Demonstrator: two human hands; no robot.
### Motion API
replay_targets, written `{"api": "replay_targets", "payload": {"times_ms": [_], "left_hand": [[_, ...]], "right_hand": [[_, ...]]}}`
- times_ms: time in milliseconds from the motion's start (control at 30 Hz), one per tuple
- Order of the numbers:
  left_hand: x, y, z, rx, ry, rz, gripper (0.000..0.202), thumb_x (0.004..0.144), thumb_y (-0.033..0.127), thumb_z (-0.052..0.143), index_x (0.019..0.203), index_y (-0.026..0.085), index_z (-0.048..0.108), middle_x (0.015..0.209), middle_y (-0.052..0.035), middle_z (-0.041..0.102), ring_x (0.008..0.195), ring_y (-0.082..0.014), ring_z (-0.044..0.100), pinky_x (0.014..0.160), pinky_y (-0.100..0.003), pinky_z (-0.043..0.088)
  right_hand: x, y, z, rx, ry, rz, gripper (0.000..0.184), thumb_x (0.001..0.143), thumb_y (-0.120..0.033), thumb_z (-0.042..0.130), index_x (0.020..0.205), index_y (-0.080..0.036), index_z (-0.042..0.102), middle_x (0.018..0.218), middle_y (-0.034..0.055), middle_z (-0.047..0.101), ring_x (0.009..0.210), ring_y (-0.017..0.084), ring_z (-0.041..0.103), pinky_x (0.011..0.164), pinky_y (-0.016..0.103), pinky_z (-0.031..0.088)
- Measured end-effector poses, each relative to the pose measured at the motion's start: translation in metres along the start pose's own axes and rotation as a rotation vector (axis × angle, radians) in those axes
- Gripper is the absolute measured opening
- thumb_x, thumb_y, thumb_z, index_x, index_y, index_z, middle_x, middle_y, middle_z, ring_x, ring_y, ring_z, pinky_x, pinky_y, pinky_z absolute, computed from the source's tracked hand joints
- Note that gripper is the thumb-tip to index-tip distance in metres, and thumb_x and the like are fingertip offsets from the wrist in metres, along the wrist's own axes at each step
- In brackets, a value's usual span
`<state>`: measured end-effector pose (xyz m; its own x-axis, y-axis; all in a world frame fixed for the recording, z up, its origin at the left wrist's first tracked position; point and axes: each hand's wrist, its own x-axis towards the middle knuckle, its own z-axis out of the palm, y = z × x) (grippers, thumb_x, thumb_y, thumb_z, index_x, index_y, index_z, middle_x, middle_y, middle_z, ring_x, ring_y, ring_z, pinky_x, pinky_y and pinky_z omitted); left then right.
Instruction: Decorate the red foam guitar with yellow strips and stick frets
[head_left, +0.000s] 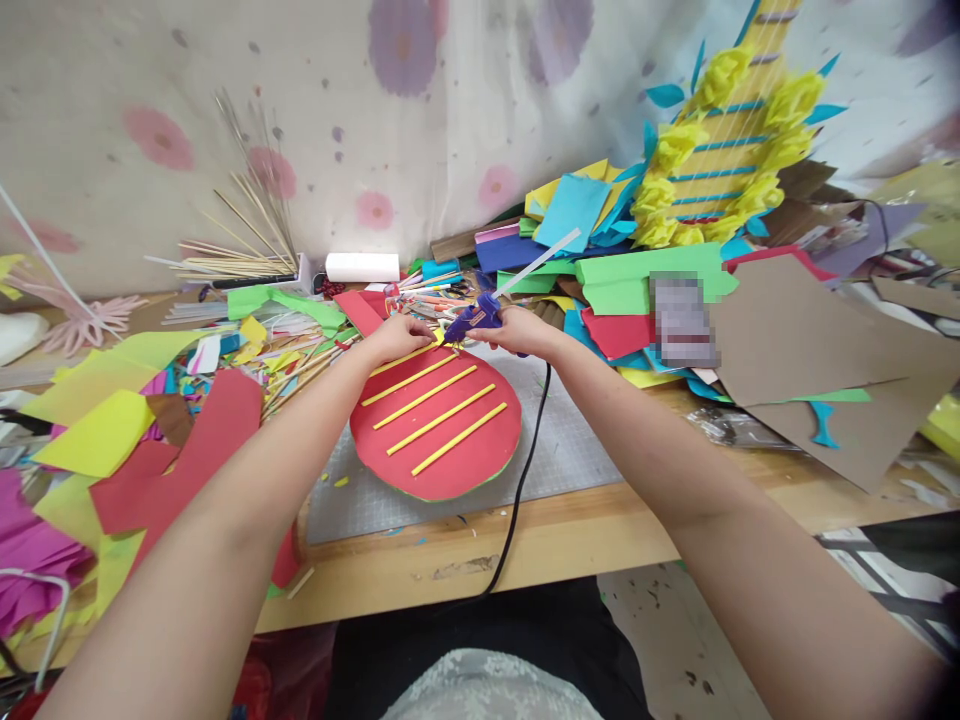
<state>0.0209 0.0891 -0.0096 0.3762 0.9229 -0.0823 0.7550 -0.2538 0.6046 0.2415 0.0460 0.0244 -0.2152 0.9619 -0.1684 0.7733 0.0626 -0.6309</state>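
My right hand (523, 331) grips a purple-blue hot glue gun (480, 316). A pale glue stick (538, 263) juts from its back, and its tip points down-left at the far edge of a red paper disc (450, 437). Several yellow strips (439, 432) lie side by side across the disc, slanting up to the right. At the disc's far left edge, my left hand (405, 338) has its fingers closed at the end of a yellow strip, close to the gun's tip. Those fingertips partly hide what they pinch.
The disc rests on a grey cutting mat (577, 462). A black cord (529, 468) runs from the gun over the table's front edge. Paper scraps (112, 432) crowd the left, brown cardboard (810, 335) the right. A yellow guitar-shaped craft (716, 165) stands behind.
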Motion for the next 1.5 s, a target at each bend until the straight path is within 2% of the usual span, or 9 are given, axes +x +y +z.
{"api": "replay_targets", "payload": {"times_ms": [167,367,633,900,1033,1167,1333,1400,1500], "left_hand": [[-0.005,0.0,-0.001,0.033,-0.042,0.084,0.027,0.068,0.02,0.052,0.087,0.016,0.071,0.089,-0.0028,0.071,0.085,-0.0178,0.063,0.08,-0.026,0.047],[-0.025,0.009,-0.004,0.215,-0.047,0.195,0.039,0.073,0.019,0.043,0.106,0.02,0.064,0.111,-0.0028,0.065,0.099,-0.0171,0.059,0.091,-0.028,0.044],[-0.041,0.015,-0.004,0.428,-0.084,0.402,0.042,0.082,0.022,0.035,0.114,0.015,0.061,0.119,-0.0093,0.058,0.115,-0.0197,0.049,0.103,-0.034,0.035],[-0.037,0.011,-0.002,0.469,-0.108,0.351,0.043,0.086,0.027,0.029,0.112,0.019,0.063,0.116,-0.0076,0.057,0.11,-0.0202,0.048,0.098,-0.035,0.037],[-0.034,0.01,-0.002,0.465,-0.129,0.34,0.046,0.087,0.028,0.026,0.113,0.016,0.062,0.114,-0.0085,0.056,0.108,-0.0197,0.048,0.099,-0.034,0.035],[-0.03,0.007,-0.001,0.456,-0.129,0.339,0.046,0.087,0.031,0.026,0.111,0.019,0.063,0.11,-0.0073,0.057,0.107,-0.0204,0.047,0.098,-0.034,0.035],[-0.028,0.008,0.001,0.375,-0.139,0.221,0.046,0.087,0.035,0.025,0.108,0.022,0.063,0.113,-0.0064,0.057,0.11,-0.0225,0.046,0.099,-0.037,0.033],[-0.028,0.011,0.0,0.285,-0.103,0.166,0.044,0.086,0.037,0.027,0.11,0.023,0.061,0.118,-0.0054,0.056,0.114,-0.0233,0.044,0.1,-0.038,0.032],[-0.028,0.013,-0.003,0.119,0.038,0.125,0.039,0.084,0.038,0.035,0.11,0.021,0.058,0.117,-0.0066,0.057,0.111,-0.0224,0.048,0.095,-0.037,0.036]], "right_hand": [[0.002,0.004,0.0,-0.002,0.01,0.004,0.04,0.069,-0.054,0.063,0.076,-0.014,0.058,0.045,-0.0017,0.049,0.037,0.007,0.042,0.035,0.019,0.03],[-0.005,0.013,-0.002,0.091,0.069,0.012,0.04,0.071,-0.054,0.06,0.067,-0.014,0.057,0.042,-0.0024,0.046,0.036,0.007,0.04,0.035,0.019,0.029],[-0.017,0.058,0.012,0.396,0.276,0.083,0.043,0.072,-0.056,0.056,0.066,-0.014,0.06,0.039,-0.0035,0.042,0.036,0.007,0.038,0.038,0.02,0.03],[-0.03,0.081,0.019,0.407,0.338,0.136,0.046,0.068,-0.059,0.057,0.066,-0.014,0.061,0.04,-0.0035,0.044,0.036,0.008,0.038,0.039,0.022,0.031],[-0.035,0.087,0.023,0.301,0.375,0.148,0.045,0.07,-0.058,0.056,0.068,-0.014,0.063,0.044,-0.0005,0.05,0.042,0.012,0.047,0.045,0.024,0.037],[-0.034,0.094,0.029,0.144,0.46,0.152,0.049,0.07,-0.058,0.056,0.085,-0.013,0.067,0.069,0.008,0.066,0.069,0.021,0.062,0.061,0.028,0.046],[-0.035,0.094,0.034,0.03,0.507,0.192,0.05,0.073,-0.053,0.056,0.103,-0.013,0.065,0.097,0.0134,0.068,0.094,0.026,0.062,0.078,0.033,0.046],[-0.036,0.092,0.035,0.003,0.501,0.205,0.051,0.074,-0.053,0.055,0.105,-0.013,0.064,0.098,0.0137,0.068,0.095,0.026,0.062,0.078,0.033,0.046],[-0.037,0.089,0.034,-0.052,0.475,0.215,0.051,0.075,-0.053,0.054,0.105,-0.012,0.063,0.097,0.0145,0.067,0.094,0.026,0.062,0.078,0.033,0.046]]}}
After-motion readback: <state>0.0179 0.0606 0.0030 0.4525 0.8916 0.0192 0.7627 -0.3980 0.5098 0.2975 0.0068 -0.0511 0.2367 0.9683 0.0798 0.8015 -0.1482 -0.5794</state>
